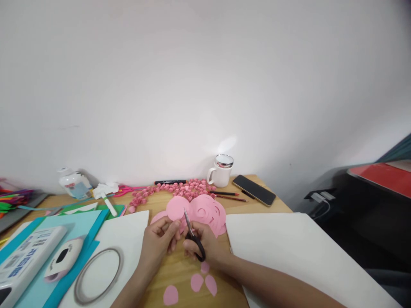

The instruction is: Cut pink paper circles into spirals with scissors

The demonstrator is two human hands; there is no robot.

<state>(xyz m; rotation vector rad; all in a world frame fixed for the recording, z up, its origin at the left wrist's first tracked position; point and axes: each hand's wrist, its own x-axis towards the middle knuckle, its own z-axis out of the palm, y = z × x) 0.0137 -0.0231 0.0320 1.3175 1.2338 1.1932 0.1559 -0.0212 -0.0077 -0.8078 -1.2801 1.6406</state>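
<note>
A round piece of pink paper (177, 208) is pinched in my left hand (162, 235) by its lower edge. My right hand (205, 244) grips black-handled scissors (189, 230), whose blades point up at the right side of that paper circle. Behind my hands lies a pile of pink paper circles (208, 209), some with spiral cuts. Several small cut pink pieces (171, 295) lie on the wooden table below my hands. Beyond the pile is a heap of small rolled pink paper pieces (195, 187).
At the back stand a white mug (220, 172) and a white jar (75, 185), with a phone (254, 190) on the right. White sheets (289, 248) cover the right side. At left are blue papers (73, 226), a white box (30, 259) and a ring (98, 276).
</note>
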